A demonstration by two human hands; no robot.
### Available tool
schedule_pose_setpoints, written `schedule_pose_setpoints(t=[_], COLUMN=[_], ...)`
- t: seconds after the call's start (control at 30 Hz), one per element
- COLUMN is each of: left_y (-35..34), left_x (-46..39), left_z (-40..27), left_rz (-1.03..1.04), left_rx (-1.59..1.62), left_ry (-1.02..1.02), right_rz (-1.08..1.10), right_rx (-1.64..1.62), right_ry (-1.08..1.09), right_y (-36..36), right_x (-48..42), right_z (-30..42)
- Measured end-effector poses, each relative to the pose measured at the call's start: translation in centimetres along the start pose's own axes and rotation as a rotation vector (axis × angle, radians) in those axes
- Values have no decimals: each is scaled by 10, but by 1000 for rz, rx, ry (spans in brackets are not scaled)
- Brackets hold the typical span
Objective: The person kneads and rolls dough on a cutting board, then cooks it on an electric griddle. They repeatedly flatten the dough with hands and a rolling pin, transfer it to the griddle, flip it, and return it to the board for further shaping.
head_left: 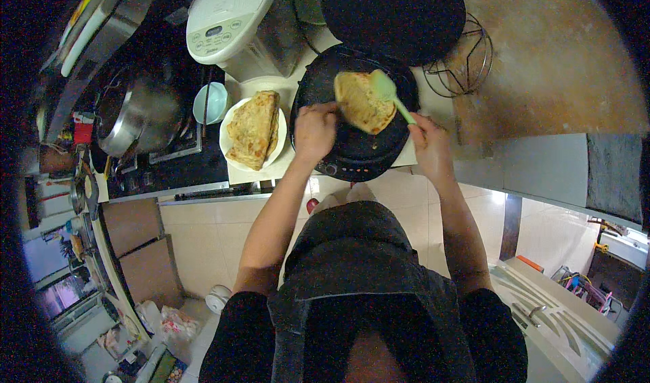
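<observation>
A browned flatbread lies on the black plate of an electric griddle, whose round lid stands raised behind it. My right hand grips the handle of a pale green spatula. The spatula's broad head rests over the flatbread's upper right part. My left hand is at the flatbread's left edge, fingertips close to it or touching; blur hides whether they pinch it. Left of the griddle, a white plate carries folded flatbread pieces.
A pale blue bowl stands beside the plate, with a hot-water dispenser behind. To the left, a steel pot sits on a black stove. A wire rack and a wooden board lie to the right.
</observation>
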State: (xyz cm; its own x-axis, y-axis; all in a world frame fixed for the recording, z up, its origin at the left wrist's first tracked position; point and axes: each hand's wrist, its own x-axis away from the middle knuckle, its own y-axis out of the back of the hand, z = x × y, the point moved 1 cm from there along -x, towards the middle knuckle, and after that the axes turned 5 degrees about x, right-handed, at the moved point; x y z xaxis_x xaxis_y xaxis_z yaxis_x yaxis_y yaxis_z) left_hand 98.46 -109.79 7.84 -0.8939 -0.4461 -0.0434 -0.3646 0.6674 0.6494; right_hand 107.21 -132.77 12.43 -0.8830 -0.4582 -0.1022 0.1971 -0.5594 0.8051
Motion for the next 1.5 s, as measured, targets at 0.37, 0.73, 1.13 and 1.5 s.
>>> schedule_pose_setpoints(t=[0.37, 0.73, 1.13, 1.5], left_y=[20, -21, 74, 98], left_x=[41, 63, 78, 59], left_z=[0, -24, 135, 138], left_rz=[-45, -35, -429, -284], left_rx=[-117, 923, 827, 108], left_ry=[-128, 274, 721, 775], right_rz=[-25, 191, -476, -252], right_rx=[-197, -124, 175, 571], right_ry=[-209, 297, 476, 59], right_y=[16, -54, 165, 160], right_x=[21, 40, -263, -302], right_z=[-72, 61, 69, 107])
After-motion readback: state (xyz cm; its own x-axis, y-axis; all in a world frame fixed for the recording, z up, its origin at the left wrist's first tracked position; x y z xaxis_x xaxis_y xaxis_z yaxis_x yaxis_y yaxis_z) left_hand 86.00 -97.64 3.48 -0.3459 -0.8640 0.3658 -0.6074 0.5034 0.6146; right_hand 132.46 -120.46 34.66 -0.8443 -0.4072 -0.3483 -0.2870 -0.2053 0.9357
